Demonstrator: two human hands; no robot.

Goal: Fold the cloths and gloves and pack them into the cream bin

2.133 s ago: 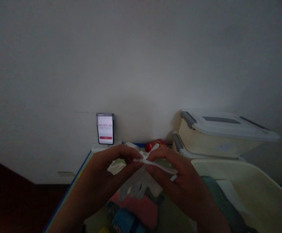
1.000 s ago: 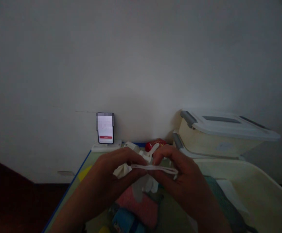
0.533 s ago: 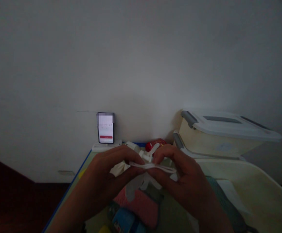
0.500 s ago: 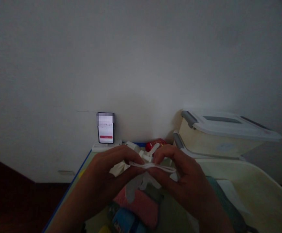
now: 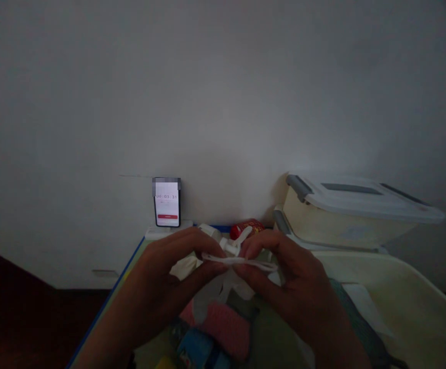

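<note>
A thin, see-through white disposable glove (image 5: 228,261) is stretched between my two hands, with its rim level and its finger-like parts hanging down. My left hand (image 5: 177,274) pinches the rim from the left, thumb below and fingers above. On the other side, my right hand (image 5: 288,271) grips the rim the same way, its fingertips close to the left ones. Just behind the fingers lies a white plastic object (image 5: 211,232), partly covered, whose kind I cannot make out. Under the glove is a pink cloth-like item (image 5: 228,328).
A phone (image 5: 167,205) showing a timer leans on the wall. A red package (image 5: 246,227) lies at the table's back edge. Lidded boxes (image 5: 346,218) stand back right, before an open cream bin (image 5: 411,297) holding a dark green item. A blue item (image 5: 200,348) lies in front.
The hanging parts of the glove have swung and shifted slightly. Both hands keep their pinch on its rim, almost in the same place.
</note>
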